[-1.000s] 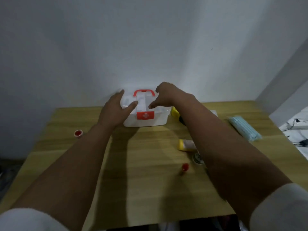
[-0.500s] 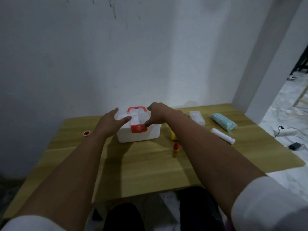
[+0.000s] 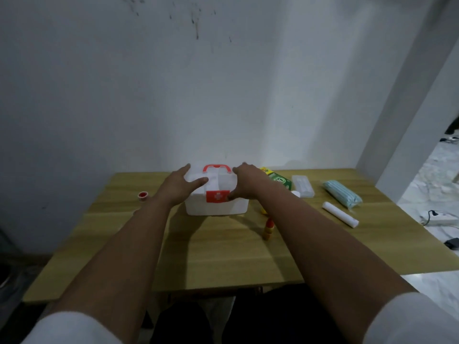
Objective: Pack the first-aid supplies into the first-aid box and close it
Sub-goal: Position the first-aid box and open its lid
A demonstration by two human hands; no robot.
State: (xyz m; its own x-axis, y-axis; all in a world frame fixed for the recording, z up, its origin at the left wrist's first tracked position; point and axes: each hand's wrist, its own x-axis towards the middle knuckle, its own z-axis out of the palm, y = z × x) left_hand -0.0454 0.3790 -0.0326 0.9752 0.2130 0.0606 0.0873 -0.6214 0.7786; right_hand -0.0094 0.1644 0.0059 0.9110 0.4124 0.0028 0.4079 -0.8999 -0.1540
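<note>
Standing shut near the far edge of the worktop (image 3: 223,256): first-aid box (image 3: 216,207), long axis parallel to that edge, red latch (image 3: 217,196) facing the near edge, red handle (image 3: 216,168) on top. Left hand (image 3: 178,187) lies open on the lid, grasping nothing; right hand (image 3: 244,183) pinches at the latch. Packing judged not begun: mask pack (image 3: 341,196), white roll (image 3: 339,214), green box (image 3: 279,180), clear case (image 3: 302,185), small bottle (image 3: 268,228) and red-capped pot (image 3: 143,195) all lie outside.

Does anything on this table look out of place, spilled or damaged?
Nothing is spilled or broken. The one oddity: a small red-and-white tape roll sits alone on the wooden table's left edge, while the other supplies lie right of the white plastic first-aid box.
</note>
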